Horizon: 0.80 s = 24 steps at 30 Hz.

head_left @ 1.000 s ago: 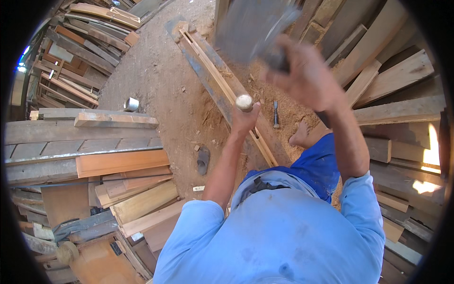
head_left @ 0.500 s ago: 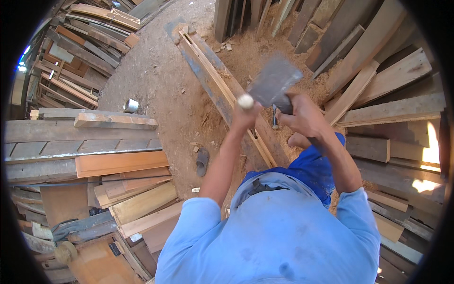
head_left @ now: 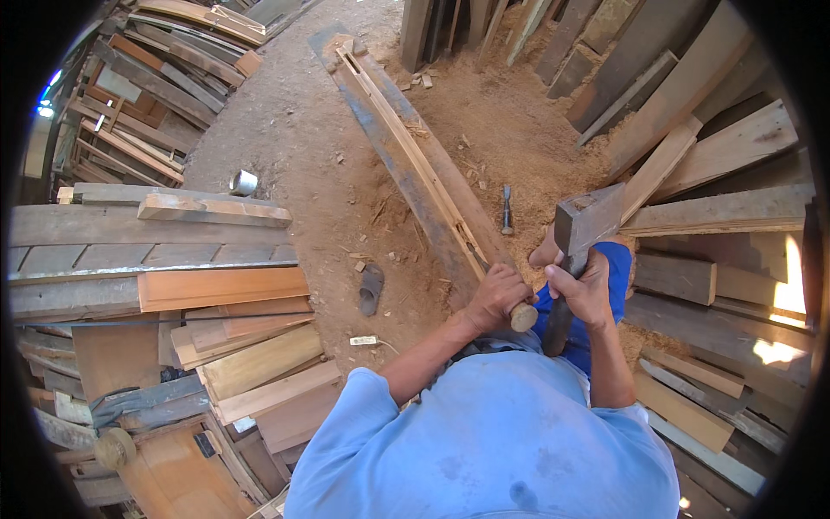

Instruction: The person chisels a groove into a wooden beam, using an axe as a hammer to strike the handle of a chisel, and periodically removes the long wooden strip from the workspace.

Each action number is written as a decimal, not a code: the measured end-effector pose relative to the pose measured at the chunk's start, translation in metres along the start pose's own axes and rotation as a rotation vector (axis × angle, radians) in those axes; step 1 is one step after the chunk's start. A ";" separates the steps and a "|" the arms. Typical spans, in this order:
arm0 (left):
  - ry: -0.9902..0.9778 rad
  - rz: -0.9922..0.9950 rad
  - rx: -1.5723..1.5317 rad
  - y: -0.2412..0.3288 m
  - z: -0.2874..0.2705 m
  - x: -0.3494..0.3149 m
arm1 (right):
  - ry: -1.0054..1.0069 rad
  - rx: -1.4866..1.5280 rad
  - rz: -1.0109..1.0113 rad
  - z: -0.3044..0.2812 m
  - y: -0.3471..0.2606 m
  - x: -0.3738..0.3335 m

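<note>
My left hand is closed round a chisel, its round wooden handle end jutting toward my body. The chisel's blade points away from me, at a slot cut in the near part of a long narrow wooden piece. That piece lies along a wider worn plank. In my right hand is the handle of a mallet with a dark, blocky head, raised to the right of the chisel and apart from it. Another chisel lies on the ground beside the plank.
Stacked boards fill the left side, with a metal can beyond them. A dark sandal and a small white object with a cord lie on the dirt. Boards lean at the right, over sawdust.
My left hand has come back toward my body with the chisel, down to the near end of the wooden piece. The mallet has moved right and nearer, its head now upright.
</note>
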<state>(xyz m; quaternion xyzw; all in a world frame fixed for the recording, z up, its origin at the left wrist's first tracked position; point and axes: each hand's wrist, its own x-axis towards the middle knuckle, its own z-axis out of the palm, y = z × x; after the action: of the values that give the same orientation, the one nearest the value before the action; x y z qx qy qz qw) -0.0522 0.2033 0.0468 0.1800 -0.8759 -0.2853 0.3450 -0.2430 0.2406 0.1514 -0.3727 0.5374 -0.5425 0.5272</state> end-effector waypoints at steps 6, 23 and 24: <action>-0.173 0.078 0.070 0.000 0.022 -0.024 | -0.071 -0.046 0.033 0.003 0.001 -0.004; 0.449 -0.504 -0.163 -0.063 -0.090 0.080 | -0.085 -0.163 -0.238 0.027 -0.099 0.096; 0.522 -0.590 -0.234 -0.075 -0.096 0.084 | -0.085 -0.154 -0.221 0.031 -0.097 0.103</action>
<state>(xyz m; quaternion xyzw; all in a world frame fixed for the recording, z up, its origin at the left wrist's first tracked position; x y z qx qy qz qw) -0.0339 0.0662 0.0992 0.4492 -0.6314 -0.4143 0.4774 -0.2468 0.1217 0.2343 -0.4916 0.5103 -0.5384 0.4562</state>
